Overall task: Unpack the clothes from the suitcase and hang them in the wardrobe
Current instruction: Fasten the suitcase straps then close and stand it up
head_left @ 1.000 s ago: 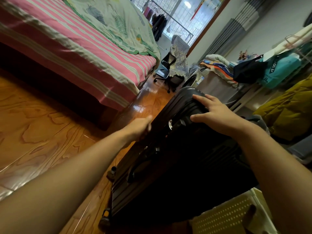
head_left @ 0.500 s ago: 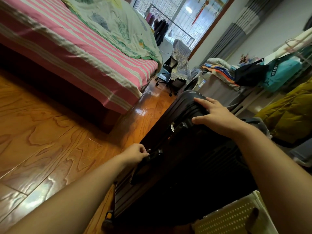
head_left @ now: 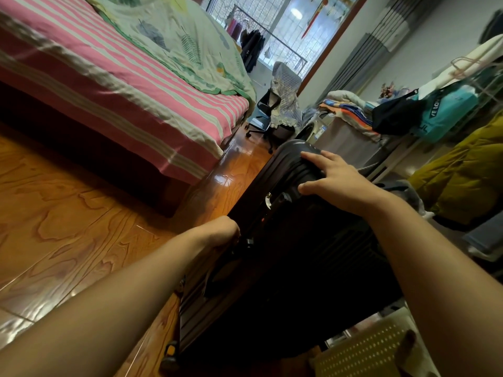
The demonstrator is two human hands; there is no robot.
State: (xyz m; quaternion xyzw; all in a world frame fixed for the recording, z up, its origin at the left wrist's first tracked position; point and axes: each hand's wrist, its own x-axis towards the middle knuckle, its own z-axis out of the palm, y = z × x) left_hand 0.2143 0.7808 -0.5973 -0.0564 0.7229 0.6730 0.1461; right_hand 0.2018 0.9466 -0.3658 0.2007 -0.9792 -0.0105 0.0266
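Wooden floor [head_left: 68, 213] carries a closed black suitcase [head_left: 299, 254] lying flat beside the bed [head_left: 122, 91]. Left hand [head_left: 223, 231], arm extended, has its fingers curled at the suitcase's left side edge near the zipper pull [head_left: 249, 242]; whether they pinch it cannot be told. Right hand [head_left: 330, 176] rests with fingers spread and relaxed on the far top corner. Suitcase's long axis runs from the viewer toward the window [head_left: 285, 28]; its wheels [head_left: 170, 356] sit at the near end.
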